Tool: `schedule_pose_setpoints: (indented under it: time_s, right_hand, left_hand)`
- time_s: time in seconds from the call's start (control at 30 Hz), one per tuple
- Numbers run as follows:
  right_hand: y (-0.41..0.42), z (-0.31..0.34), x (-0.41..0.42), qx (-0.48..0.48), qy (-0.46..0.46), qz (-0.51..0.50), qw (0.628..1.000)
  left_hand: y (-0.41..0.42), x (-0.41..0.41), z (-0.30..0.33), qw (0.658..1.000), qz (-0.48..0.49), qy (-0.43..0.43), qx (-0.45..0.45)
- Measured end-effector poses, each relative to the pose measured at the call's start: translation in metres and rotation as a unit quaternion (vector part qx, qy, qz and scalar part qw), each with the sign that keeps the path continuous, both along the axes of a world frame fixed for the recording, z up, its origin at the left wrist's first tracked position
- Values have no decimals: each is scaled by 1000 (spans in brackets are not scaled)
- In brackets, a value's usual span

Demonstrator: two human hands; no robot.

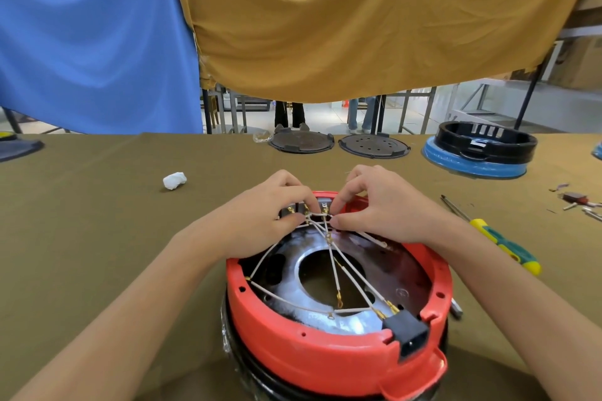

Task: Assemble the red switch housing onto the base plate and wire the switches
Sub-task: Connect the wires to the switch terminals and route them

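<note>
The red switch housing (312, 355) sits upside down in front of me on a black body, with a silver metal plate (303, 254) inside it. Several white wires (334, 264) with brass terminals cross the plate and meet at the switches (324, 205) on the far rim. My left hand (260, 218) pinches wires at the left switch terminals. My right hand (378, 205) pinches a wire end at the right of the switches. A black power socket (408, 332) sits in the near right rim.
A yellow and green screwdriver (501, 244) lies right of the housing. Two dark round plates (301, 142) (374, 145) and a black and blue housing (482, 150) stand at the far edge. A white crumpled wad (175, 180) lies left. Small parts (576, 200) lie far right.
</note>
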State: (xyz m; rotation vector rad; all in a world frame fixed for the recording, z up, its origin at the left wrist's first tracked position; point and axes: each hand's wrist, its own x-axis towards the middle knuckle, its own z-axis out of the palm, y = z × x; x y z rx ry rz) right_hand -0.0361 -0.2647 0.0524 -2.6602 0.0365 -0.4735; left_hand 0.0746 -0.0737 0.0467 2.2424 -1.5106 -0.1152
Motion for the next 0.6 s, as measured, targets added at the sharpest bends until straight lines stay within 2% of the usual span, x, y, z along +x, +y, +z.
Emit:
schedule_pose_setpoints:
  time_s: [0.07, 0.6]
  right_hand:
    - [0, 1, 0, 20, -7, 0, 1000]
    - [-1, -1, 0, 5, 8, -8, 1000]
  left_hand:
    - [0, 0, 0, 1000, 0, 2, -1]
    - [1, 2, -2, 1000, -7, 15, -7]
